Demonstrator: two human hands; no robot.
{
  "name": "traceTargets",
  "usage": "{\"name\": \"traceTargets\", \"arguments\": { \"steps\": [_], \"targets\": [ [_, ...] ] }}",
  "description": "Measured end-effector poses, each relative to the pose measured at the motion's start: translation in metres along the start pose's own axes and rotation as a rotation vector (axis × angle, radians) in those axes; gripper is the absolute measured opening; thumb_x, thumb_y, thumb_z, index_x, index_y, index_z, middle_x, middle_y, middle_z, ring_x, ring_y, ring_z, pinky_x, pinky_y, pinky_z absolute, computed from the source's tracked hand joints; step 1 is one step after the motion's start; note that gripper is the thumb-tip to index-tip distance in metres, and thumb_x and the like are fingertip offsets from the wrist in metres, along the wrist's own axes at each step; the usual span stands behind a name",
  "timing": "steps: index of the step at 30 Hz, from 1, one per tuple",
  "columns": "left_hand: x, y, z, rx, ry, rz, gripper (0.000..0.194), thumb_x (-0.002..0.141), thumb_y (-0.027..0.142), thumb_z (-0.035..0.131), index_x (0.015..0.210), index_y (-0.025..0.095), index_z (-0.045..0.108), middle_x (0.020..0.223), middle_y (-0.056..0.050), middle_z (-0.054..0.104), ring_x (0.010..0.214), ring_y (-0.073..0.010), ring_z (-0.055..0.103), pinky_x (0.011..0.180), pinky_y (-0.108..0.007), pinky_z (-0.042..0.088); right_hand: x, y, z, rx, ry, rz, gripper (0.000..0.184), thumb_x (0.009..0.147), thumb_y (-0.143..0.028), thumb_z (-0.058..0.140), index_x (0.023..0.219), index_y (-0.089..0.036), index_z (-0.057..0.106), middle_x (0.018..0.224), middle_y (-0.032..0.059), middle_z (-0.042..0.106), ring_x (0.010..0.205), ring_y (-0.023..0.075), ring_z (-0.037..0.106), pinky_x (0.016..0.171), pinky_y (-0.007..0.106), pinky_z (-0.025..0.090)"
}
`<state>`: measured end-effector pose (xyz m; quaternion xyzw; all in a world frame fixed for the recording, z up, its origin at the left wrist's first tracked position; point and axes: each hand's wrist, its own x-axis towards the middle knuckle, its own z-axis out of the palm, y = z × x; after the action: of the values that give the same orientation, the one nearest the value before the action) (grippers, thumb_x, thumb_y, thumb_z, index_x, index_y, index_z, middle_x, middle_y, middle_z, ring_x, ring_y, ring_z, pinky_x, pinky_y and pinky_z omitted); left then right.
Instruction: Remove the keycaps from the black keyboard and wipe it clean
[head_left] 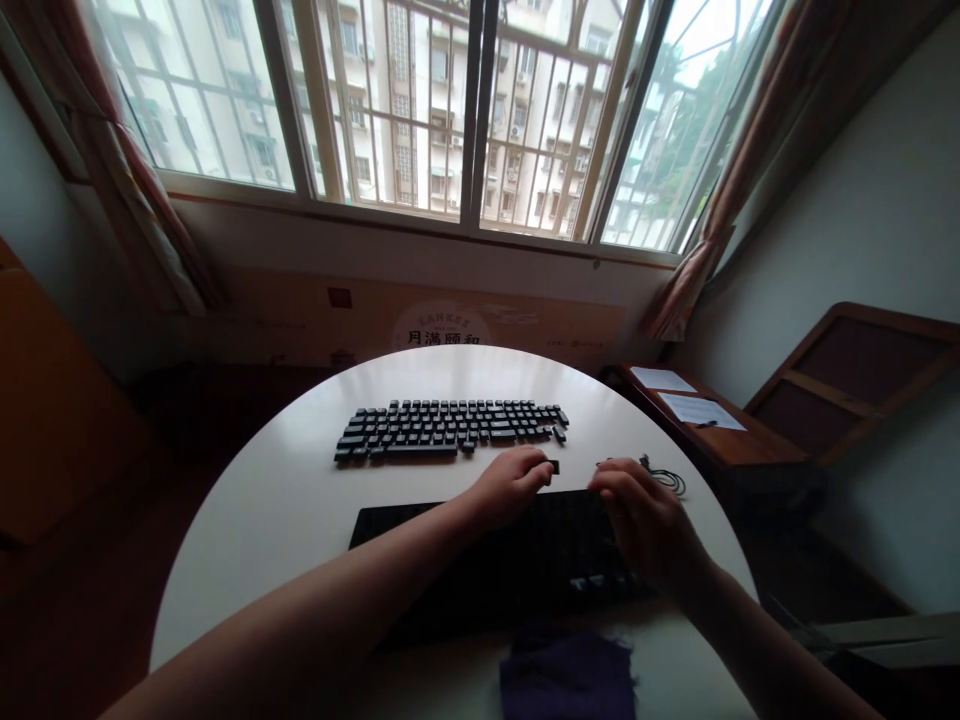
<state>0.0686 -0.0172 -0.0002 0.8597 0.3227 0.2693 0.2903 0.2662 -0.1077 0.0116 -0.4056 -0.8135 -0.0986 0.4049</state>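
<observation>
My left hand reaches over the far edge of a black keyboard, its fingers closed on a small black keycap. To its right, my right hand hovers above the keyboard's right part with thumb and fingers drawn together. Whatever those fingertips hold, if anything, is hidden. Several keycaps show on the keyboard near the right wrist; the rest of its surface is dark. Beyond my hands, many loose black keycaps lie in rows on the white round table.
A purple cloth lies at the table's near side. A coiled black cable rests by my right hand. On the right stands a wooden chair or bench with papers and a pen. A barred window is ahead.
</observation>
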Motion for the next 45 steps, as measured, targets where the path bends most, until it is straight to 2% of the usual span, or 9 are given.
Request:
{"name": "traceTargets", "arguments": {
  "steps": [2,6,11,18,20,24,29,36,45],
  "targets": [
    [0.0,-0.001,0.001,0.003,0.007,-0.013,0.029,0.094,0.031,0.041,0.078,0.016,0.061,0.082,-0.004,0.061,0.083,-0.0183,0.058,0.077,-0.029,0.048,0.01,0.005,0.005,-0.015,-0.139,0.046,0.023,0.098,-0.016,0.044,0.111,-0.022,0.062,0.094,0.007,0.067,0.076,0.0181,0.066,0.067,0.028,0.05],
    [0.0,-0.004,0.002,-0.033,0.016,-0.013,0.029,0.096,0.03,0.041,0.09,0.016,0.065,0.093,-0.006,0.067,0.092,-0.0198,0.06,0.084,-0.03,0.048,0.028,0.015,0.016,-0.017,-0.267,0.058,0.029,0.095,-0.021,0.053,0.122,-0.026,0.064,0.104,0.0073,0.069,0.084,0.0205,0.069,0.072,0.029,0.053],
    [0.0,-0.007,0.004,-0.047,0.049,-0.006,0.03,0.097,0.025,0.04,0.11,0.016,0.066,0.105,-0.006,0.069,0.097,-0.0197,0.062,0.089,-0.03,0.048,0.041,0.023,0.024,0.016,-0.329,0.081,0.027,0.091,-0.02,0.059,0.116,-0.026,0.069,0.104,0.0061,0.071,0.088,0.0214,0.069,0.073,0.03,0.053],
    [-0.007,-0.002,0.004,0.284,0.102,-0.115,0.044,0.102,0.039,0.028,0.1,0.018,0.067,0.098,-0.009,0.069,0.092,-0.0231,0.064,0.081,-0.035,0.05,0.052,0.044,0.034,0.181,-0.434,0.238,0.017,0.089,-0.027,0.062,0.102,-0.018,0.069,0.096,0.007,0.072,0.084,0.0199,0.066,0.075,0.032,0.052],
    [-0.008,0.006,-0.001,0.454,0.057,-0.155,0.043,0.101,0.038,0.032,0.095,0.016,0.069,0.098,-0.012,0.07,0.09,-0.026,0.066,0.077,-0.037,0.052,0.054,0.054,0.037,0.184,-0.454,0.301,0.018,0.088,-0.029,0.063,0.101,-0.018,0.07,0.096,0.007,0.072,0.082,0.0193,0.066,0.073,0.032,0.052],
    [-0.012,0.031,-0.018,0.687,-0.162,-0.164,0.028,0.092,0.031,0.05,0.092,0.014,0.073,0.096,-0.015,0.072,0.088,-0.0304,0.069,0.071,-0.037,0.053,0.059,0.065,0.05,0.157,-0.493,0.323,0.017,0.084,-0.026,0.065,0.097,-0.017,0.073,0.093,0.0062,0.072,0.082,0.0198,0.065,0.074,0.032,0.05],
    [-0.025,0.046,-0.035,0.792,-0.353,-0.18,0.028,0.09,0.031,0.055,0.094,0.013,0.075,0.09,-0.017,0.074,0.084,-0.0322,0.071,0.068,-0.038,0.055,0.068,0.06,0.084,0.153,-0.553,0.264,0.016,0.079,-0.019,0.068,0.093,-0.019,0.076,0.093,0.0058,0.073,0.088,0.021,0.065,0.079,0.031,0.048],
    [-0.043,0.021,-0.036,0.783,-0.242,-0.278,0.036,0.094,0.029,0.045,0.088,0.013,0.076,0.083,-0.015,0.074,0.078,-0.0305,0.072,0.064,-0.037,0.055,0.079,0.048,0.125,0.109,-0.6,0.271,0.02,0.08,-0.023,0.068,0.097,-0.024,0.079,0.094,0.0034,0.076,0.091,0.0224,0.068,0.081,0.029,0.048],
    [-0.05,0.017,-0.024,0.753,-0.259,-0.236,0.037,0.093,0.028,0.045,0.081,0.013,0.077,0.077,-0.016,0.074,0.074,-0.0303,0.072,0.063,-0.037,0.054,0.09,0.035,0.139,0.041,-0.579,0.301,0.022,0.085,-0.03,0.064,0.102,-0.025,0.078,0.102,0.0031,0.077,0.092,0.0225,0.07,0.075,0.026,0.048]
  ]
}}
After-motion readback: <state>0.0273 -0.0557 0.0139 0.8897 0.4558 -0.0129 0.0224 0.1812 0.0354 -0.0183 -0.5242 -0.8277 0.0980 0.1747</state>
